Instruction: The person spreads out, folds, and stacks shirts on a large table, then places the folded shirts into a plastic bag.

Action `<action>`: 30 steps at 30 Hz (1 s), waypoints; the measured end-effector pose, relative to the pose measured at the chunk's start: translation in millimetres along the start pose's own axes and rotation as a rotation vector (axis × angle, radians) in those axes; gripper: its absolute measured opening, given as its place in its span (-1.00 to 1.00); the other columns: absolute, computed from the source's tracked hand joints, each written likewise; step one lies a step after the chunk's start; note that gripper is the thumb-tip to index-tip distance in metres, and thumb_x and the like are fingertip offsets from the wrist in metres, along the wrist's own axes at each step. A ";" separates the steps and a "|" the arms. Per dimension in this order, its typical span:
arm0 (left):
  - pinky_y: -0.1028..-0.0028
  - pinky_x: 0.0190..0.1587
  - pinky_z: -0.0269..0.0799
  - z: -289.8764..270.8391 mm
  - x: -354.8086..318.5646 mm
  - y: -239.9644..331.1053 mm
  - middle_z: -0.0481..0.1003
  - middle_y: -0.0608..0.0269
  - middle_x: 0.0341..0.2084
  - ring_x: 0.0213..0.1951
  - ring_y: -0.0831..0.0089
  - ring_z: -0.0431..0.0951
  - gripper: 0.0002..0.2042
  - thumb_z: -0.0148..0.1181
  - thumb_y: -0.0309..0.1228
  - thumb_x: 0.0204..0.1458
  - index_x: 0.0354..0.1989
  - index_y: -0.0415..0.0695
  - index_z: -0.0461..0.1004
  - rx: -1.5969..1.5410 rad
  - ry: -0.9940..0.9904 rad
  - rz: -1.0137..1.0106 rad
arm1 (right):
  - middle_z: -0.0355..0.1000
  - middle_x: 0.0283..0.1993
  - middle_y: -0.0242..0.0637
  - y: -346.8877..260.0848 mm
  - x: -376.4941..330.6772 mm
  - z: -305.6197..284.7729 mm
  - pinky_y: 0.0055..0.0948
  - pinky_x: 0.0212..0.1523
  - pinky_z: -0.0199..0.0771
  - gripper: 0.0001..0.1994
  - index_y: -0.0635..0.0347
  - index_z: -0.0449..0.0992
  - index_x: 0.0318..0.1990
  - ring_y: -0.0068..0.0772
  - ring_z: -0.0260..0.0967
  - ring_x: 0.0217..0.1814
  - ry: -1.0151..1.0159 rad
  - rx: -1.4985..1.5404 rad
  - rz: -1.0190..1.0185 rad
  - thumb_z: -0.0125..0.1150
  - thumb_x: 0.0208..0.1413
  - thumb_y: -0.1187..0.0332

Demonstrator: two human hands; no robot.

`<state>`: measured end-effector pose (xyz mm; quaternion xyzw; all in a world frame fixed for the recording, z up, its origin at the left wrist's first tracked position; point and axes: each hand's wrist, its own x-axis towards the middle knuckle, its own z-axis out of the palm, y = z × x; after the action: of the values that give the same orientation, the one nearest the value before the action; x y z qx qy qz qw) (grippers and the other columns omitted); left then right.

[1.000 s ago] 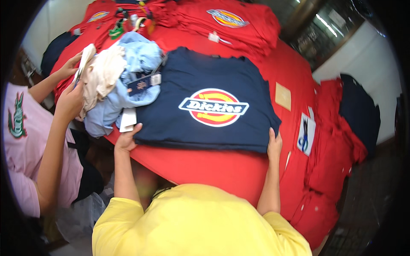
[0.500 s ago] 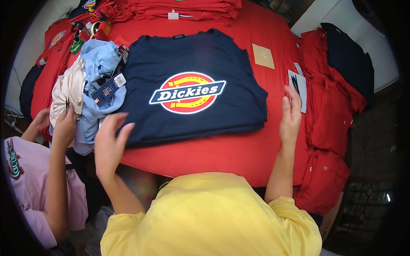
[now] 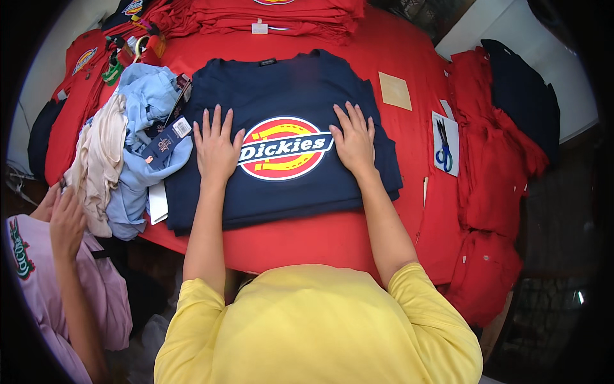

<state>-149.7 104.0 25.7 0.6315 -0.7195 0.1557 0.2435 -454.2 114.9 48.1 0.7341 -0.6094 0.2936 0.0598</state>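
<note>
A stack of folded navy T-shirts (image 3: 288, 198) lies in front of me, its top one bearing a red, yellow and white printed logo. My left hand (image 3: 216, 146) rests flat on the left part of the top shirt, fingers spread, the thumb reaching the logo's left edge. On the other side my right hand (image 3: 354, 142) lies palm down with its fingers apart, against the logo's right end. Neither hand grips anything. Beneath the shirts is a red cloth-like table covering (image 3: 300, 246).
Crumpled light blue (image 3: 150, 96) and cream garments (image 3: 102, 166) with tags lie left, near a co-worker's hands (image 3: 67, 221). Blue-handled scissors (image 3: 442, 150) sit on a white card at right. Red shirts (image 3: 489, 153) line the right edge; more red piles (image 3: 281, 19) lie at the back.
Both my hands have come inward from beside the stack and down onto the top shirt. The scissors are now uncovered. The co-worker's hands have moved left and nearer, pulling at the cream garment.
</note>
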 end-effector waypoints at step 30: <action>0.24 -0.29 0.37 -74.7 13.2 209.7 0.48 -0.06 -0.47 -0.38 0.03 0.51 -0.55 0.00 -0.11 0.22 -0.42 -0.33 0.50 -1.180 -0.466 -0.048 | 0.39 -0.22 -0.20 30.4 -97.1 -146.4 -0.29 -0.17 0.44 -0.64 0.17 0.37 -0.13 -0.14 0.43 -0.17 -0.131 0.412 0.211 0.37 -0.09 0.48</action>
<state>-345.8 164.9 112.6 0.4244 -0.7041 -0.4141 0.3908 -543.1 256.0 111.1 0.6804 -0.6127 0.3680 -0.1622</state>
